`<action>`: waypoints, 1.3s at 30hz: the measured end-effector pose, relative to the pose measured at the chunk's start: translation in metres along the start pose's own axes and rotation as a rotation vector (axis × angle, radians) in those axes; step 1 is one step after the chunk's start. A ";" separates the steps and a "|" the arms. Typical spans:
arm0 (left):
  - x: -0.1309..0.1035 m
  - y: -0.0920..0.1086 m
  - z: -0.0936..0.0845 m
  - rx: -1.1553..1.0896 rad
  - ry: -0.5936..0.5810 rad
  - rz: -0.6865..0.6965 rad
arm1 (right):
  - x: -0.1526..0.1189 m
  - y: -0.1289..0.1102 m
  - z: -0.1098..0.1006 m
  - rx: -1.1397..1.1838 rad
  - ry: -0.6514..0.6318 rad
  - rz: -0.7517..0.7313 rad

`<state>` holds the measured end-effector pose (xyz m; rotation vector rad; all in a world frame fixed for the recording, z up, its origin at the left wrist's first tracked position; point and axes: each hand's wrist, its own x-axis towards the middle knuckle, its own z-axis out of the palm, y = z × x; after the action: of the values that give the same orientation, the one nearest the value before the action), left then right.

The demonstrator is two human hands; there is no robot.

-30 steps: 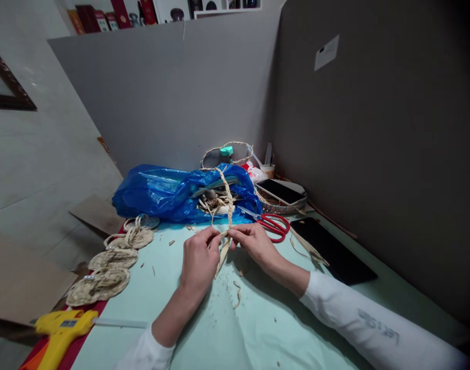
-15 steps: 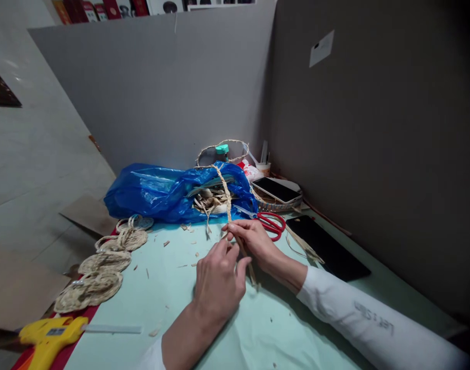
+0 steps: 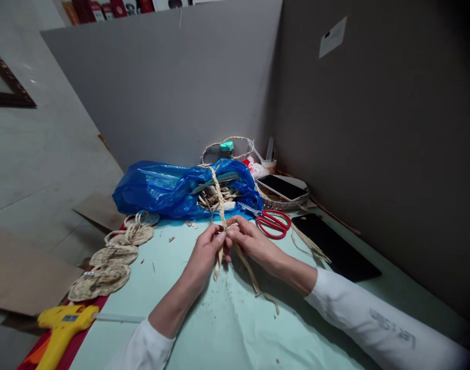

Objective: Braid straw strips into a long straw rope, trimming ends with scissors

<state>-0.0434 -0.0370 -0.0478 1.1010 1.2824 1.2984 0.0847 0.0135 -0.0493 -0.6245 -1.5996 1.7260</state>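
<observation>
A pale straw braid (image 3: 219,198) runs from the blue plastic bag (image 3: 161,187) down to my fingers, over dry husk strips (image 3: 209,198) in the bag's mouth. My left hand (image 3: 206,252) pinches the braid's near end. Close against it, my right hand (image 3: 254,244) pinches the same spot from the right. Loose strips (image 3: 249,270) hang below both hands towards the pale green cloth (image 3: 188,329). The braid's far part loops round a bottle with a teal cap (image 3: 227,146).
Red-handled scissors (image 3: 273,224) lie right of my hands. Beyond are a phone (image 3: 283,187) on a basket (image 3: 283,204) and a black flat object (image 3: 335,246). Several woven straw pieces (image 3: 99,281) line the left edge, near a yellow glue gun (image 3: 67,321).
My left hand has moved up and turned, and its fingers now meet my right hand's at the braid. The loose strips hang differently. The whole view has shifted slightly.
</observation>
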 end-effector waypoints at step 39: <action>-0.003 -0.004 0.007 -0.020 0.130 -0.091 | 0.000 -0.023 -0.017 -0.525 0.296 -0.160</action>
<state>-0.0364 -0.0391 -0.0510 0.9461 1.3959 1.3286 0.1010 0.0241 -0.0286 -0.9236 -1.8313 1.0363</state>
